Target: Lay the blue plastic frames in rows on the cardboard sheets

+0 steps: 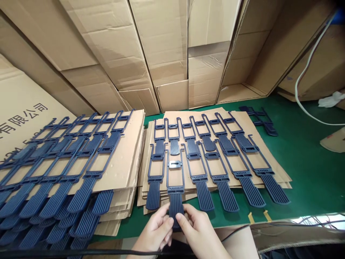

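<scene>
1. Left hand [155, 229] and right hand [196, 230] grasp the ribbed end of a blue plastic strap [175, 212], pinching from both sides to steady it.
2. A metal clip [174, 164] sits on that strap's frame.
3. Matching straps [252, 190] lie on cardboard sheets [215, 114] in staggered rows, packed closely.
4. More straps [81, 194] cover a stack at left; a green mat [304, 169] lies beneath at right.

Hands [195, 230] on navy plastic strap [176, 212]

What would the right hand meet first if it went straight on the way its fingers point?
The right hand is already on it: the ribbed end of the blue plastic strap. Just past that, probably the left hand, though depth is hard to judge.
</scene>
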`<move>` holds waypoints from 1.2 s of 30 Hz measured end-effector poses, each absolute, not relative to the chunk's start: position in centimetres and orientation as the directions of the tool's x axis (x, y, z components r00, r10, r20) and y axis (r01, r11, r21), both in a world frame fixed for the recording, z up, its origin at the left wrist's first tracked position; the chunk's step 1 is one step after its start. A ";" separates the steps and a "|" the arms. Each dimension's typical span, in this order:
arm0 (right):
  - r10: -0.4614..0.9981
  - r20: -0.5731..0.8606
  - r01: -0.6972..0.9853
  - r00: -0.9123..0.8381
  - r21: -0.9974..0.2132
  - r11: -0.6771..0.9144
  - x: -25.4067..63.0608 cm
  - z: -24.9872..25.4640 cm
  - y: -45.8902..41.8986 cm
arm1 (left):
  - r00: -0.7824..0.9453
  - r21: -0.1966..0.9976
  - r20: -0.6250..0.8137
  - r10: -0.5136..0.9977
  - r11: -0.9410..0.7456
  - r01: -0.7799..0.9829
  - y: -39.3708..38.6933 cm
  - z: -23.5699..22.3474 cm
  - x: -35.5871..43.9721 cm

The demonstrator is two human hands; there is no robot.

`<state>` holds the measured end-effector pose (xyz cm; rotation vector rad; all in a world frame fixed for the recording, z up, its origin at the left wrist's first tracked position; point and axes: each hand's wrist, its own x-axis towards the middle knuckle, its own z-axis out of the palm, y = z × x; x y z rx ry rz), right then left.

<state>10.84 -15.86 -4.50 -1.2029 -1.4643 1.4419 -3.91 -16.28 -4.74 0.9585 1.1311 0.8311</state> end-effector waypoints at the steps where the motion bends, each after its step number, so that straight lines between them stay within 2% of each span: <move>1: 0.952 -0.104 0.106 -0.288 -0.991 -0.076 10.9 -4.5 -15.9 | 0.218 0.926 -0.351 0.911 0.372 -0.066 -16.3 -4.7 -3.8; 5: 0.953 -0.100 0.104 -0.286 -0.992 -0.073 10.8 -4.8 -15.9 | 0.184 0.913 -0.375 0.908 0.397 -0.095 -16.1 -4.3 -3.4; 10: 0.910 -0.270 0.213 -0.315 -0.954 -0.209 10.8 -5.6 -16.1 | 0.187 0.903 -0.407 0.894 0.425 -0.067 -15.7 -3.9 -3.0; 12: 0.901 -0.285 0.214 -0.326 -0.951 -0.224 10.8 -5.9 -16.3 | 0.203 0.903 -0.406 0.891 0.425 -0.060 -15.6 -3.8 -2.9; 19: 0.880 -0.266 0.109 -0.394 -0.964 -0.242 11.1 -5.8 -16.4 | 0.249 0.875 -0.462 0.851 0.483 -0.027 -15.0 -3.4 -3.1; 29: 0.847 -0.237 -0.061 -0.476 -0.952 -0.300 11.1 -6.3 -15.9 | 0.226 0.840 -0.508 0.831 0.537 -0.084 -15.0 -3.2 -3.5; 36: 0.776 -0.272 -0.155 -0.569 -0.891 -0.426 11.2 -5.6 -15.5 | 0.295 0.852 -0.509 0.809 0.523 0.036 -15.0 -3.4 -4.0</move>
